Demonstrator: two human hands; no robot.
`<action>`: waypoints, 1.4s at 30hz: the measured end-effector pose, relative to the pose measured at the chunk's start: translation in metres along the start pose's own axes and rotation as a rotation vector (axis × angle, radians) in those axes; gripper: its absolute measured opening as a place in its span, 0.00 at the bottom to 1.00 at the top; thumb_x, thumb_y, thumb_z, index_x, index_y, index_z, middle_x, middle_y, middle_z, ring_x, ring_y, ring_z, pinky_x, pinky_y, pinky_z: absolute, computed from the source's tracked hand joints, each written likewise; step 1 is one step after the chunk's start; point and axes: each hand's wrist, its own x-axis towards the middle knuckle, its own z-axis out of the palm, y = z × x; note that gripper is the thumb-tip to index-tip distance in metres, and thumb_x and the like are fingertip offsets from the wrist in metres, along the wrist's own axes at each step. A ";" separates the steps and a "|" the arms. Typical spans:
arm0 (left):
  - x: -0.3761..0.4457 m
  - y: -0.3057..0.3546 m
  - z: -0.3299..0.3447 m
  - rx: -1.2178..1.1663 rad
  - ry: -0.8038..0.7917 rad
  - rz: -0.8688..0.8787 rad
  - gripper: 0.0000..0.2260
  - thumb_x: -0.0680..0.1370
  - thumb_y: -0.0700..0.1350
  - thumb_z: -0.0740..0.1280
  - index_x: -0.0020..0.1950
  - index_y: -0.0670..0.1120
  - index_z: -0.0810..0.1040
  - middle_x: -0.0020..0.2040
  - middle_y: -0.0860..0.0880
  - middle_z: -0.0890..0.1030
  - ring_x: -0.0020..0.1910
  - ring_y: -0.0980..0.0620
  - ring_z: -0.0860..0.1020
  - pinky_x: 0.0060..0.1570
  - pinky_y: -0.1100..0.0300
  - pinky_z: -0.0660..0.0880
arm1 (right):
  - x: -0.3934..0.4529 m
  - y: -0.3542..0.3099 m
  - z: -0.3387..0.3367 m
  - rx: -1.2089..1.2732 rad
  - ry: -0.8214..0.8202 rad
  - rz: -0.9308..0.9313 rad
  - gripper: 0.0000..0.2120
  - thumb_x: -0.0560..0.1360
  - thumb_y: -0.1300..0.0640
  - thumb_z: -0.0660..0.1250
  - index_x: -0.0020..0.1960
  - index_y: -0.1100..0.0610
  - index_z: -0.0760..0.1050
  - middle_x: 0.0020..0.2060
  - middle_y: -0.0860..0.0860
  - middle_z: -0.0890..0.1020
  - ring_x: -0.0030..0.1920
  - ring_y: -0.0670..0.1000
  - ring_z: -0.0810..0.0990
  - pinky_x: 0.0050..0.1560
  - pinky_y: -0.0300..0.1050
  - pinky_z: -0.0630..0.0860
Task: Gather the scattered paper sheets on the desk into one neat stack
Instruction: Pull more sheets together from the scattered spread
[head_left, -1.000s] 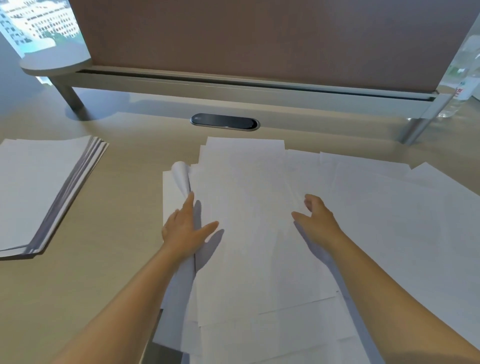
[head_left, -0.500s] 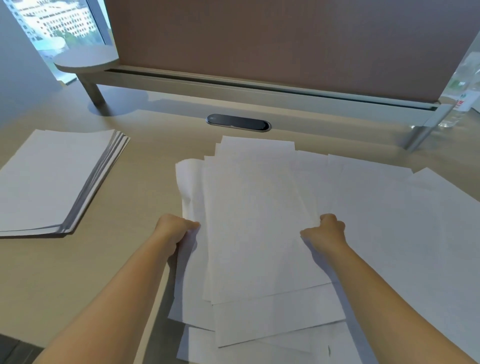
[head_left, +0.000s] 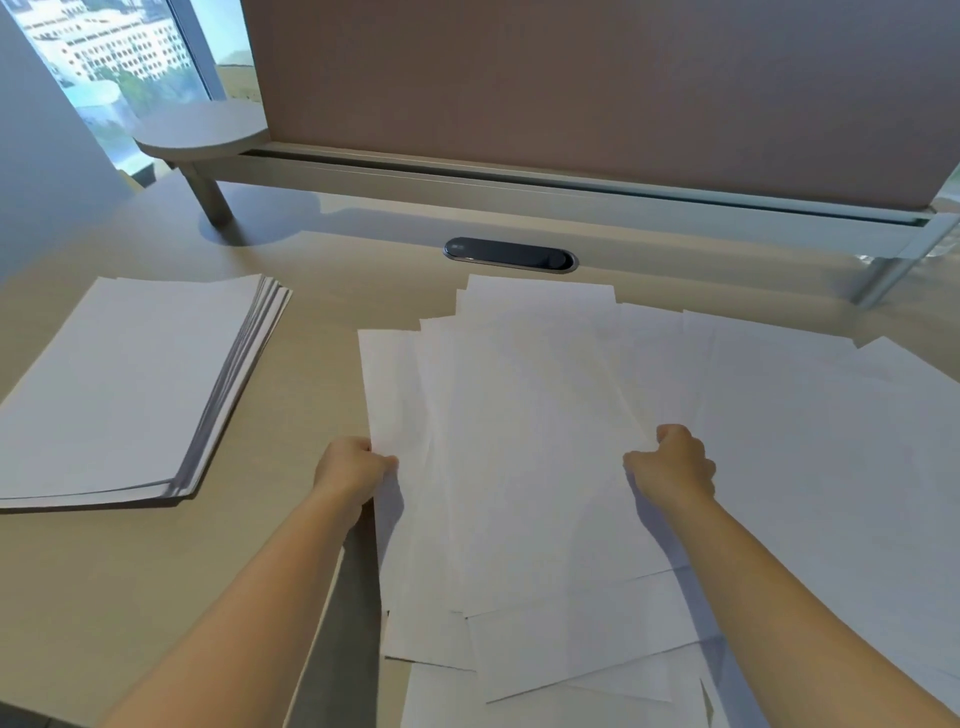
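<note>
Several loose white paper sheets (head_left: 519, 441) lie overlapped in the middle of the desk (head_left: 322, 322), with more sheets (head_left: 831, 441) spread out to the right. My left hand (head_left: 353, 470) grips the left edge of this bunch, fingers curled round it. On the bunch's right edge my right hand (head_left: 672, 462) is clenched, pinching the paper. A neat, thick stack of paper (head_left: 130, 384) sits on the desk at the left, apart from both hands.
A dark oval cable port (head_left: 511, 254) is set into the desk behind the sheets. A raised shelf (head_left: 519, 184) on metal legs runs along the back under a brown partition (head_left: 571, 78). The desk's front edge (head_left: 311, 639) runs under my left forearm.
Both hands went from lying flat on the sheets to curling round the bunch's side edges. The curled-up corner at the left has flattened. The view has shifted so the left stack shows more.
</note>
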 end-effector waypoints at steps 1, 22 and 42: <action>0.005 -0.004 -0.002 0.058 0.022 0.021 0.09 0.76 0.34 0.63 0.36 0.38 0.75 0.37 0.43 0.76 0.44 0.44 0.73 0.41 0.57 0.67 | -0.001 -0.002 0.001 -0.036 0.015 0.011 0.23 0.74 0.62 0.64 0.68 0.59 0.66 0.63 0.58 0.72 0.63 0.62 0.69 0.61 0.52 0.69; 0.011 -0.004 -0.016 0.227 -0.056 0.093 0.07 0.77 0.34 0.63 0.39 0.38 0.70 0.48 0.33 0.75 0.54 0.37 0.73 0.53 0.50 0.68 | -0.012 -0.018 0.010 -0.064 0.021 0.074 0.22 0.75 0.58 0.60 0.69 0.59 0.64 0.65 0.58 0.67 0.65 0.60 0.66 0.62 0.55 0.67; -0.002 -0.021 -0.010 0.164 -0.065 0.113 0.08 0.73 0.36 0.63 0.51 0.37 0.77 0.42 0.43 0.77 0.43 0.42 0.74 0.42 0.54 0.70 | -0.039 -0.023 0.022 0.537 -0.316 0.071 0.17 0.71 0.73 0.65 0.59 0.71 0.71 0.52 0.62 0.78 0.51 0.61 0.78 0.53 0.52 0.75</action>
